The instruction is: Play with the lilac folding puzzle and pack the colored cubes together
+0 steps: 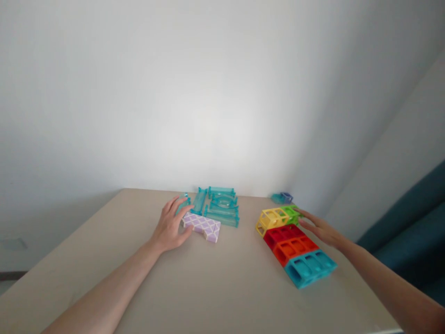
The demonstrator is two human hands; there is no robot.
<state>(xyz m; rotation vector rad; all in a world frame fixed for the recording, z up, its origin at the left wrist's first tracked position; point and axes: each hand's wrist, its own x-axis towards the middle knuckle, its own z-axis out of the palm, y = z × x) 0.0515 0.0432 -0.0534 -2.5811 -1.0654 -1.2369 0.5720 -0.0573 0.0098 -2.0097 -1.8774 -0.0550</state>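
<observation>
My left hand [171,223] lies fingers apart on the beige table [208,283], its thumb touching the left end of a purple-and-white lattice piece [204,226]. Behind that piece sits a cluster of clear teal track pieces [221,206]. My right hand [320,228] rests with fingers stretched flat against the right side of a row of hollow coloured blocks: yellow [273,219], green [291,213], red [284,233], orange [295,247] and blue [309,266]. Neither hand holds anything.
A small blue and teal piece [282,198] lies at the table's far right corner. A white wall stands close behind the table. A dark teal sofa or chair [410,232] is off the right edge.
</observation>
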